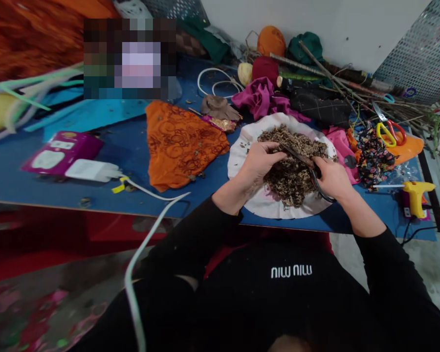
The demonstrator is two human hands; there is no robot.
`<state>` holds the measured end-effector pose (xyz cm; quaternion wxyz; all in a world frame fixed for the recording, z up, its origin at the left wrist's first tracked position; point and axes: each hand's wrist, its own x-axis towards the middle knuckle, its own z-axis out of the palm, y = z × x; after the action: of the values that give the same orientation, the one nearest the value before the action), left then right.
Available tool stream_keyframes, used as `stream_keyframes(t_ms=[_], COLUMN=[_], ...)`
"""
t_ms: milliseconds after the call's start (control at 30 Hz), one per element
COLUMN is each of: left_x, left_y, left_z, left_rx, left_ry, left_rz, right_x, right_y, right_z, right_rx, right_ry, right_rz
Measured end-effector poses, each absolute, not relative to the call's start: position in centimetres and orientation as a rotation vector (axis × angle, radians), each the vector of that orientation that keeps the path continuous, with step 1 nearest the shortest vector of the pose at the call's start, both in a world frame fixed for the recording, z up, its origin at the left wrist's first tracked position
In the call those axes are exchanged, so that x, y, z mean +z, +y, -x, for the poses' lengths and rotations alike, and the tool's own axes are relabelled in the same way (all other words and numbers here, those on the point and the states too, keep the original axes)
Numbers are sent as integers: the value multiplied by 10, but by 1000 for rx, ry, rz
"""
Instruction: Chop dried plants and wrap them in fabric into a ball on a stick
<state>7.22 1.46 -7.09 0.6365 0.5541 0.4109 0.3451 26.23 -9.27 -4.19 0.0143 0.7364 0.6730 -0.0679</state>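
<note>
Black-handled scissors (pixel 303 159) are gripped in the right hand (pixel 331 177), the blades slanted over a heap of dried brown bits (pixel 290 188). And at the blade end, the left hand (pixel 260 159) is held with thumb and forefinger close together; whether anything is pinched there cannot be told. The heap is carried by a round white cloth (pixel 238 156), spread on the blue bench (pixel 40 188). Off to the left, a patterned orange cloth (pixel 183 146) is seen.
</note>
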Motion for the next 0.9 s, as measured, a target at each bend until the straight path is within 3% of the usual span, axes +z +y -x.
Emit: stream_keyframes(t_ms=[900], left_x=[-67], left_y=[18], left_z=[-70], left_rx=[732], left_ry=[951], left_rz=[-1416], right_x=[-43], right_y=[-93], right_z=[-264], right_rx=[-73], right_ry=[2183], right_rz=[-2291])
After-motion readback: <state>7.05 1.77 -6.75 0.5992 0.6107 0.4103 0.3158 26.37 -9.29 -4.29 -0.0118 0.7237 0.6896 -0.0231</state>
